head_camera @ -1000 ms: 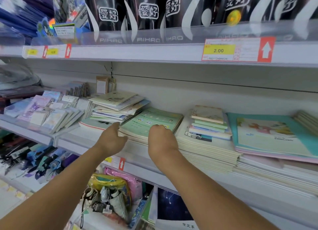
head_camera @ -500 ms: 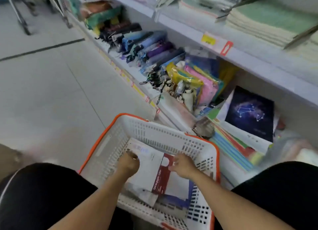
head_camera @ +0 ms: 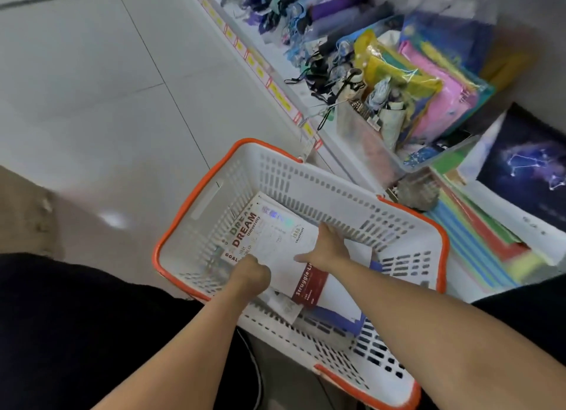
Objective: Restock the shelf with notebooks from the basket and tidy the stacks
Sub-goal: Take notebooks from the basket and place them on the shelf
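A white notebook (head_camera: 275,241) printed with "DREAM University" in red lies tilted on top of the pile inside the white basket (head_camera: 306,176) with the orange rim, its far corner raised toward the basket's far wall. The left hand (head_camera: 252,276) grips the notebook's near edge, fingers curled under it and knuckles up. The right hand (head_camera: 329,250) lies on the notebook's right side with fingers stretched toward the far wall and thumb spread out flat — pressing on the cover rather than curled round it, as far as the view shows. Just under the right wrist a second white notebook with a dark red band (head_camera: 309,282) reading "Struggle" sticks out toward the near side, and beneath that a blue-covered one (head_camera: 337,317) shows at the basket's near wall. The basket stands on the pale tiled floor (head_camera: 92,87), between the person's dark-clad knees and the bottom shelf (head_camera: 309,103). On that shelf, beyond the basket, folded umbrellas (head_camera: 337,14) lie in a row, then clear packets of yellow and pink goods (head_camera: 428,81), and to the right — nearest the basket's right end — a fanned stack of coloured sheets (head_camera: 484,256) and a dark book with a constellation drawing (head_camera: 526,170).
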A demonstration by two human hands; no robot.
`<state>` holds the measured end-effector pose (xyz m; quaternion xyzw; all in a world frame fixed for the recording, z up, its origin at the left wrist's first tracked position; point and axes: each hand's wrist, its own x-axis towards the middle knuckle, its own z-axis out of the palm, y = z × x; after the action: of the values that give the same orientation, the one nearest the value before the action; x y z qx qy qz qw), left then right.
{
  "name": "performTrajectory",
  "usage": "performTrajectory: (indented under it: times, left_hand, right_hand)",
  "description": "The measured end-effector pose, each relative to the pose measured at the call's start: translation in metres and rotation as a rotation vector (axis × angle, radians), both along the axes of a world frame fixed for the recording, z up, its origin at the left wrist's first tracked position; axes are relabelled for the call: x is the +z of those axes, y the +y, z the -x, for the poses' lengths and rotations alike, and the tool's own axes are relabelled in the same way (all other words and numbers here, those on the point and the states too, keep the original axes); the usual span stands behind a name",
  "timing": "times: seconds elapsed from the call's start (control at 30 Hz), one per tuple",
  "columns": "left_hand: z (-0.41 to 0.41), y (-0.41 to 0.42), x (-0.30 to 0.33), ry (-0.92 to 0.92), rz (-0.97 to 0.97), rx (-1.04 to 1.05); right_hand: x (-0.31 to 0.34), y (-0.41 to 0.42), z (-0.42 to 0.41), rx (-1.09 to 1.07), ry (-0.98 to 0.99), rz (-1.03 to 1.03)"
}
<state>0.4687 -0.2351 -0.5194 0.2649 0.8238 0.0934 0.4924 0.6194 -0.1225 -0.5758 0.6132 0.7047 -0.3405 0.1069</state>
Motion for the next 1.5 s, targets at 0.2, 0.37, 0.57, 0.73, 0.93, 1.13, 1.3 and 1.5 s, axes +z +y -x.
performTrajectory:
  times: [0.2, 0.37, 0.57, 0.73, 0.93, 1.13, 1.3, 1.5]
  left_hand:
    - [-0.001, -0.001, -0.016, -0.084, 0.021, 0.187]
    - [-0.008, 0.0, -0.017, -0.13, 0.091, 0.295]
    - [-0.009, -0.005, -0.013, -0.381, 0.05, 0.528]
    - [-0.01, -0.002, 0.01, -0.714, -0.155, 0.688]
    - [-0.015, 0.021, 0.057, -0.404, -0.584, 0.575]
    - [0.011, -0.001, 0.064, 0.311, -0.679, 0.52]
    - [0.026, -0.012, 0.064, 0.245, -0.676, 0.642]
    - [0.022, -0.015, 0.062, 0.145, -0.701, 0.754]
  right_hand:
    - [-0.024, -0.007, -0.012, 0.029, -0.117, -0.149]
    - [-0.033, -0.019, -0.039, -0.215, -0.195, 0.009]
    - [0.011, -0.002, -0.054, -0.153, 0.262, 0.22]
    - [0.115, 0.034, -0.063, -0.171, 0.652, 0.356]
    - [0.124, 0.046, -0.068, -0.479, 0.987, 0.609]
    - [0.037, -0.003, -0.067, -0.15, 0.089, 0.205]
    - [-0.005, -0.004, -0.076, 0.139, -0.15, 0.049]
    - [-0.016, 0.007, -0.075, 0.174, -0.342, -0.154]
